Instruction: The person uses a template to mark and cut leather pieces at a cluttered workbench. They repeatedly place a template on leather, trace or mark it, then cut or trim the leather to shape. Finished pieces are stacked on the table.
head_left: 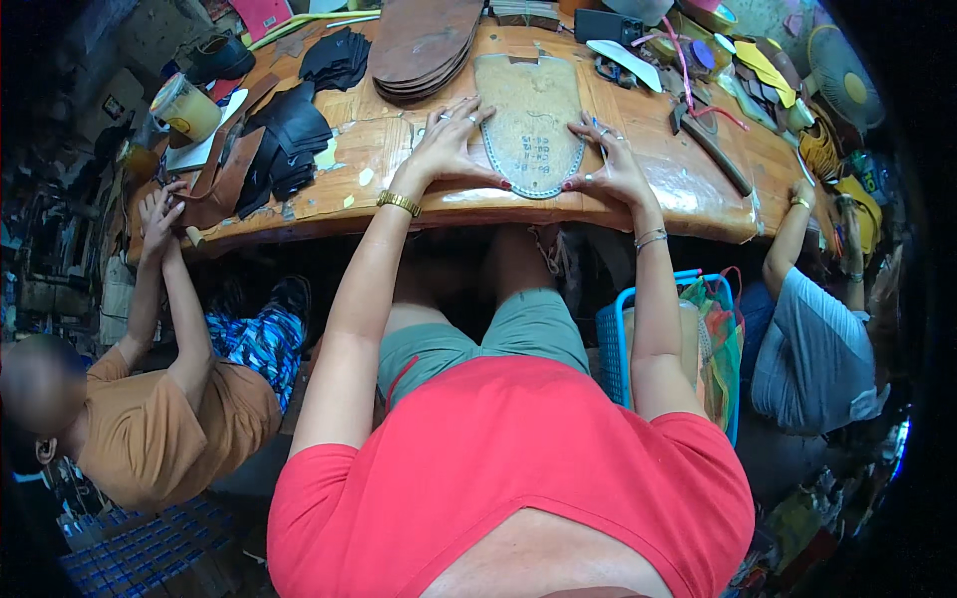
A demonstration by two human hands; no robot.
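Note:
A tan, U-shaped pattern board (533,125) with handwriting and a dotted rim lies flat on the wooden table in front of me. My left hand (452,145) is open along its left side, fingers spread and thumb at the lower left edge. On the opposite side, my right hand (606,159) rests open, its thumb at the lower right edge. Something thin and bluish shows by the right fingers; I cannot make out whether it is a pen or a ring. Beyond my left hand sits a stack of brown leather pieces (424,45) with rounded ends.
A hammer (716,149) lies right of my right hand. Black leather pieces (284,140) and a jar (186,108) stand left. A blue basket (615,349) is beside my right leg. One person's hands (159,219) rest at the left table edge; another person (817,339) works at right.

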